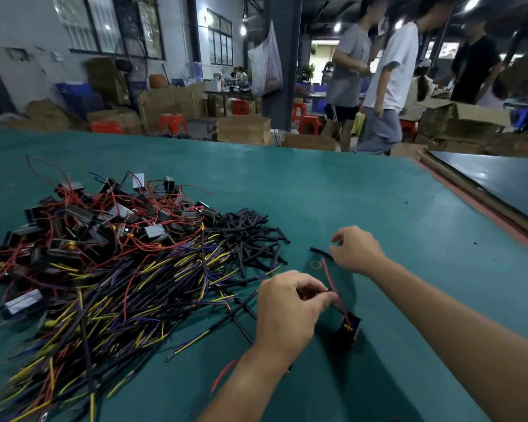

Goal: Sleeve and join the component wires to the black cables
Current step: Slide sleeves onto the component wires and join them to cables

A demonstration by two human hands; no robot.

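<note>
Component point(349, 325): small black block, yellow terminals on top, tilted, front of table point(348, 193).
Red wire point(329, 278): runs up from component, free end pointing away.
Thin wires point(336, 303): beside red wire, pinched in left hand point(290, 309) fingers.
Single sleeve point(319, 251): short black tube, flat on table, one end under right hand point(355, 249); grip unclear.
Loose sleeves point(250, 236): black heap, mid-table.
Black cables point(119, 300): big tangled heap at left, yellow and blue ends.
Spare components point(104, 214): heaped behind cables, red wires tangled.
</note>
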